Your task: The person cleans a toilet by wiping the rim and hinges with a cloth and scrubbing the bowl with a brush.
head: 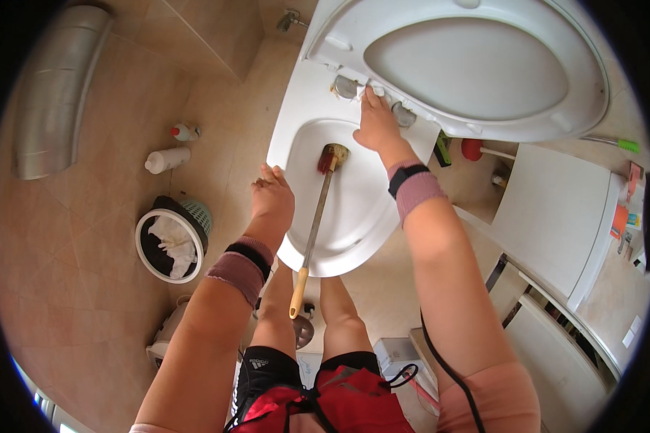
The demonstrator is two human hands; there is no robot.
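My right hand (pixel 377 119) presses a wad of white tissue (pixel 364 91) onto the rear ledge of the white toilet (pixel 284 132), between two metal seat hinge covers (pixel 346 86). Brownish grime shows beside the left cover. My left hand (pixel 272 197) is at the bowl's left rim, with its fingers partly curled and nothing seen in it. A long-handled brush (pixel 317 216) leans in the bowl, its red bristles at the drain and its wooden grip over the front rim. The toilet seat and lid (pixel 466 70) are raised.
Left on the floor are a lined wastebasket (pixel 139 243) holding white tissue, a white bottle (pixel 168 160) and a smaller red-capped bottle (pixel 183 132). A red plunger (pixel 471 149), a green-edged brush (pixel 442 149) and a white cabinet (pixel 552 216) stand right. A cable hangs by my right arm.
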